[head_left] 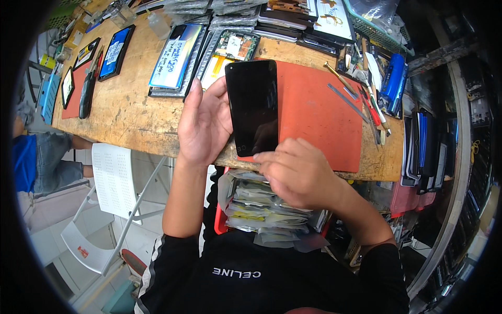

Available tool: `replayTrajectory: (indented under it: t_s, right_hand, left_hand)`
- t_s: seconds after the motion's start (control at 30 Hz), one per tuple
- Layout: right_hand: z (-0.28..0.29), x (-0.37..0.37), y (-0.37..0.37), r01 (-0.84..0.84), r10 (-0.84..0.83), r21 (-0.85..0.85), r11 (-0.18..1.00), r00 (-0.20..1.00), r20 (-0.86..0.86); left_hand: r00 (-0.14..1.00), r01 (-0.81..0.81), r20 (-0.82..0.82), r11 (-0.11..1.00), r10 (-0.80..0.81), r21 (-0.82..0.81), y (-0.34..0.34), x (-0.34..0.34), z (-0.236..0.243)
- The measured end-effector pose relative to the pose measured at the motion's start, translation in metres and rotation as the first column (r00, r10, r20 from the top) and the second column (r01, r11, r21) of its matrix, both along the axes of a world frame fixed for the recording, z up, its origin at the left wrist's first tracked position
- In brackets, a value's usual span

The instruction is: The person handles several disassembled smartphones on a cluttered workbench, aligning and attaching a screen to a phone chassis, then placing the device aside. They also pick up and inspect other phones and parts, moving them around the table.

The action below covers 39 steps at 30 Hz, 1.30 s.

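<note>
A black smartphone [254,107] with a dark screen is held upright in front of me, over the near edge of the workbench. Behind its left side, my left hand [205,118] supports it, palm turned up; the thumb stands away from the phone and the other fingertips are hidden behind it. My right hand [293,170] is at the phone's lower right corner, index fingertip against the bottom edge and the other fingers curled. Whether its thumb lies under the phone is hidden. An orange-red work mat [319,115] lies beneath and to the right.
Opened phone parts [235,46] and a labelled blue phone panel [175,57] lie beyond. Screwdrivers and tweezers [348,102] rest at the mat's right. Below the bench edge sits a red bin [220,222] of plastic packets. A white folding chair [112,180] and a seated person [47,162] are left.
</note>
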State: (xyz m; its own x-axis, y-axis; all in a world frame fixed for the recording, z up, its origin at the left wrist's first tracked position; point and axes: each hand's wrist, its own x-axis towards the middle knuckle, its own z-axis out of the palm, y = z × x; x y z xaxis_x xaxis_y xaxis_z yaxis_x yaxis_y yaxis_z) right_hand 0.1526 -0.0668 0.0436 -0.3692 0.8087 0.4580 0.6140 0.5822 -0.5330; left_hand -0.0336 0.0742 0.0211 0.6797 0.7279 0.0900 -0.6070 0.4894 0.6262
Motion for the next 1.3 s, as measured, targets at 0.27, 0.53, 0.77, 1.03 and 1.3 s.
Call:
replayTrajectory:
  t_s: [0.27, 0.53, 0.77, 1.03, 1.3]
  right_hand:
    - [0.011, 0.018, 0.018, 0.407, -0.418, -0.098, 0.908, 0.897, -0.146]
    - [0.011, -0.003, 0.009, 0.239, -0.382, -0.357, 0.903, 0.825, -0.416]
    - [0.030, -0.003, 0.015, 0.053, -0.439, -0.519, 0.853, 0.611, -0.659]
    - [0.037, 0.008, 0.013, -0.051, -0.422, -0.589, 0.806, 0.649, -0.633]
    - [0.038, 0.017, 0.011, -0.118, -0.438, -0.624, 0.773, 0.612, -0.658]
  left_hand:
    - [0.878, -0.217, -0.394, 0.959, 0.272, 0.180, -0.015, 0.018, 0.019]
    - [0.907, -0.259, -0.333, 0.965, 0.257, 0.039, -0.016, 0.026, 0.029]
    - [0.955, -0.142, -0.257, 0.989, 0.149, 0.047, -0.023, 0.023, 0.023]
    - [0.965, -0.093, -0.237, 0.990, 0.117, 0.110, -0.026, 0.027, 0.020]
    - [0.951, -0.084, -0.283, 0.986, 0.123, 0.146, -0.032, 0.031, 0.022]
